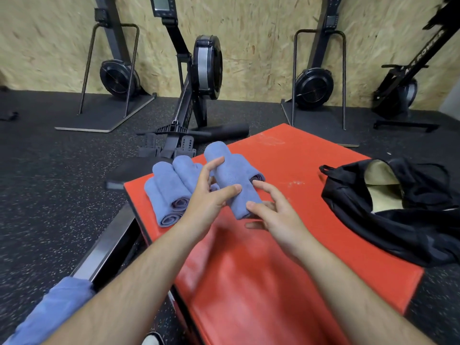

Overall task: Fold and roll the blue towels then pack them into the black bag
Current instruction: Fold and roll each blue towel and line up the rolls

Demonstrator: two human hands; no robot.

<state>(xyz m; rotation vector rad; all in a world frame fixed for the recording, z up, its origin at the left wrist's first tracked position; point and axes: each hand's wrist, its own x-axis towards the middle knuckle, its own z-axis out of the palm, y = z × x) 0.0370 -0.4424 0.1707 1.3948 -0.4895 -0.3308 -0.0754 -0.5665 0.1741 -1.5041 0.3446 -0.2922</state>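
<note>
A rolled blue towel (pixel 229 180) is lifted above the red mat (pixel 286 220), tilted away from me. My left hand (pixel 211 195) grips its left side, thumb across the front and fingers spread along the roll. My right hand (pixel 271 210) touches its near end with straight fingers. Several rolled blue towels (pixel 171 192) lie side by side at the mat's far left corner. One more rolled towel (pixel 257 176) lies behind the lifted one. The black bag (pixel 403 210) lies slumped on the mat's right side, mouth open and showing a pale lining. An unrolled blue towel (pixel 52 312) lies at the lower left.
A rowing machine (pixel 199 78) stands on the black rubber floor beyond the mat; its steel rail (pixel 109 242) runs along the mat's left edge. A black foam roller (pixel 224 130) lies behind the mat. More exercise machines line the chipboard wall.
</note>
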